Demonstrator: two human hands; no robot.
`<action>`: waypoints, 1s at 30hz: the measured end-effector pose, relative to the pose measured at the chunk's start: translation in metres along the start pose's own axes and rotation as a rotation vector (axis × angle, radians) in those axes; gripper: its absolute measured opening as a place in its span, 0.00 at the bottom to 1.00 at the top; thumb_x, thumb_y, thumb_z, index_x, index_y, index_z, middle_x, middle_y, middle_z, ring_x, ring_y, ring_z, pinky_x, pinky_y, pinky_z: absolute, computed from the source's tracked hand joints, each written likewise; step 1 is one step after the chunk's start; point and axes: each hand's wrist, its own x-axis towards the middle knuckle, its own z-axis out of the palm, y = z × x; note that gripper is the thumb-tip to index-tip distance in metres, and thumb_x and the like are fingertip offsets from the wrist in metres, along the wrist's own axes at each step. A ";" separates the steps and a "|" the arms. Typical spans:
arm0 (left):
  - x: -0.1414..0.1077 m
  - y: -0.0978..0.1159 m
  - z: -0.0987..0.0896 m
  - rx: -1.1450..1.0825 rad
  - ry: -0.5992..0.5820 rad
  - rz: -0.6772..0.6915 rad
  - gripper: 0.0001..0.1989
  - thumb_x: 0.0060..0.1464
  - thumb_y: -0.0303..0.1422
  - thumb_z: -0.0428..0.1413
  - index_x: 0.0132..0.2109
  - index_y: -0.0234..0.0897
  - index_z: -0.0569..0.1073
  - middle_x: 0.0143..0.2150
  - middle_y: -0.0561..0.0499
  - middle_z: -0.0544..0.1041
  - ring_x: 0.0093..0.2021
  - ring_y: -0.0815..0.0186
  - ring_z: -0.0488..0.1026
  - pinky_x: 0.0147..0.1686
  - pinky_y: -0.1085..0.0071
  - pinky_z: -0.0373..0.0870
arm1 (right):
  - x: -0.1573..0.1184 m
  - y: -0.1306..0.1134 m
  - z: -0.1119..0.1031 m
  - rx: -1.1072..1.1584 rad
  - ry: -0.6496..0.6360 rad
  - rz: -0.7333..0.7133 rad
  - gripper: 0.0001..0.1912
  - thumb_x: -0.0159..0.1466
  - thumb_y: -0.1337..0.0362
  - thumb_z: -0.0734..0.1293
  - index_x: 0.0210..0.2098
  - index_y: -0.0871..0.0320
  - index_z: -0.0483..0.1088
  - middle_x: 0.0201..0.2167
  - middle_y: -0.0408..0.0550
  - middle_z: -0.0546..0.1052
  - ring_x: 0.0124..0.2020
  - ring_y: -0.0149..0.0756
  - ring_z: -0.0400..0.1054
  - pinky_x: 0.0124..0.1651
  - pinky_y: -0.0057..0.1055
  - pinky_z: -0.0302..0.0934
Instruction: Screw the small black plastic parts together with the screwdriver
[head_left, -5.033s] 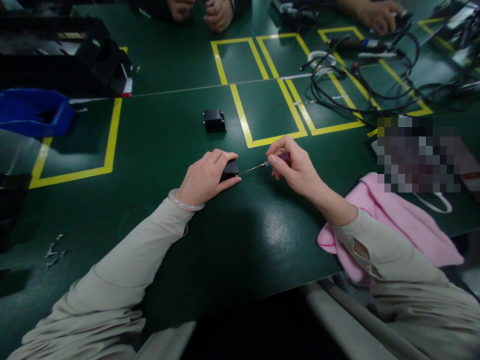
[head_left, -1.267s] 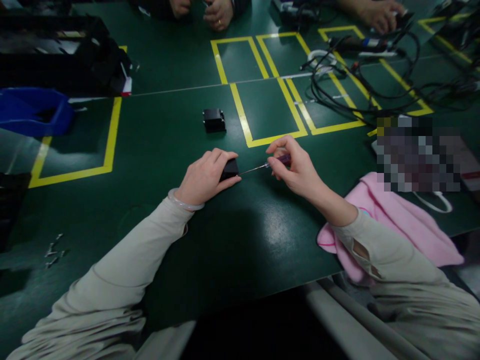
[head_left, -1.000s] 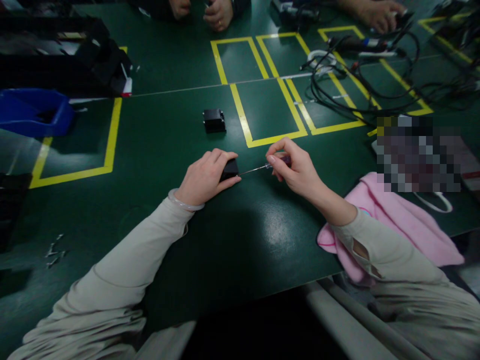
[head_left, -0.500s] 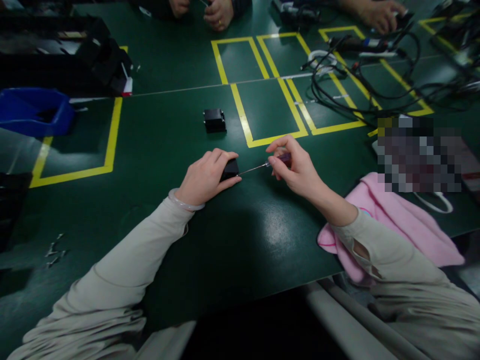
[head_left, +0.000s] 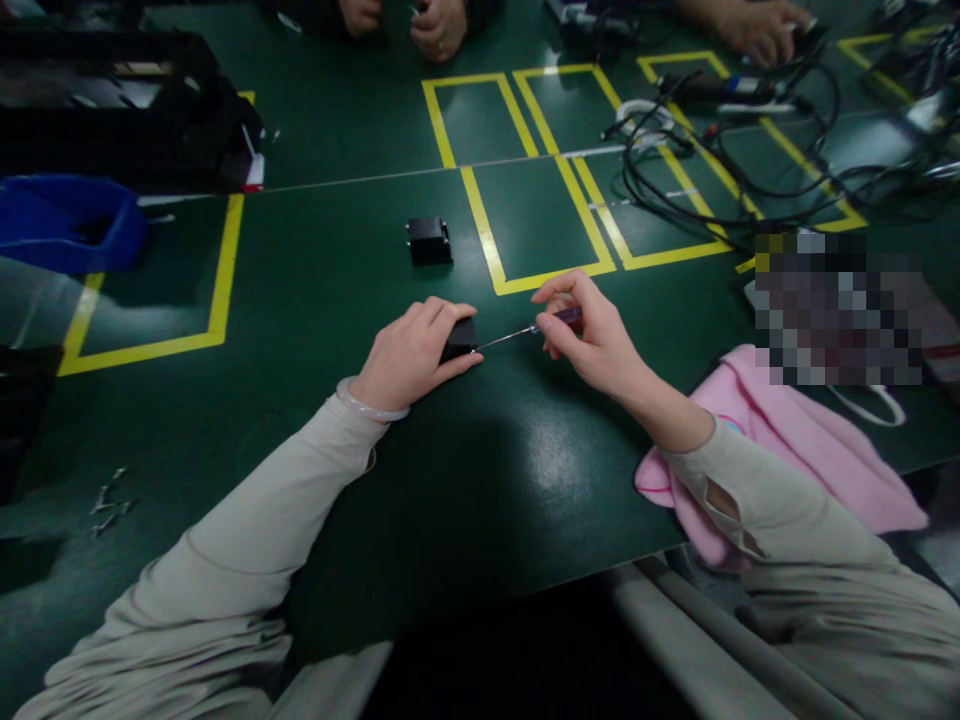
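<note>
Under my left hand (head_left: 416, 350) is a small black block (head_left: 461, 338), gripped between thumb and fingers against the table; most of it is hidden by the hand. My right hand (head_left: 581, 325) is closed around the dark purple handle of a screwdriver (head_left: 559, 320). Its thin metal shaft points left, and the tip meets the right end of the block near my left thumb. A second black block (head_left: 429, 241), with small shiny screws at its sides, lies beyond my left hand on the green table.
Loose screws (head_left: 111, 500) lie at the left. Further back are a blue bin (head_left: 71, 225) and a black rack (head_left: 112, 110). Black cables (head_left: 712, 180) tangle at the right, behind a pink cloth (head_left: 795, 450). Other people's hands (head_left: 439, 28) work across the green table (head_left: 450, 480).
Almost nothing has changed; both hands keep their places, with the screwdriver tip still at the block. Across the table, another person's hands have shifted slightly.
</note>
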 end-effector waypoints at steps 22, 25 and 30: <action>0.000 -0.001 0.000 -0.001 0.007 0.009 0.26 0.67 0.48 0.54 0.63 0.37 0.66 0.56 0.41 0.75 0.54 0.51 0.74 0.49 0.58 0.72 | 0.001 0.001 0.000 -0.009 -0.015 -0.003 0.09 0.72 0.56 0.66 0.44 0.54 0.66 0.24 0.35 0.67 0.21 0.26 0.63 0.27 0.27 0.57; 0.000 -0.001 0.001 0.003 0.015 0.016 0.26 0.67 0.49 0.54 0.63 0.36 0.66 0.56 0.41 0.75 0.54 0.51 0.74 0.49 0.58 0.72 | 0.000 0.000 -0.001 -0.027 -0.008 -0.018 0.09 0.71 0.57 0.66 0.46 0.54 0.65 0.26 0.36 0.67 0.24 0.27 0.65 0.29 0.28 0.59; 0.000 -0.001 0.000 -0.005 0.008 0.010 0.27 0.66 0.48 0.55 0.64 0.37 0.66 0.57 0.41 0.75 0.54 0.51 0.73 0.49 0.58 0.73 | 0.001 0.001 -0.001 -0.021 -0.034 0.029 0.12 0.72 0.53 0.65 0.39 0.54 0.66 0.22 0.35 0.67 0.18 0.25 0.61 0.24 0.28 0.55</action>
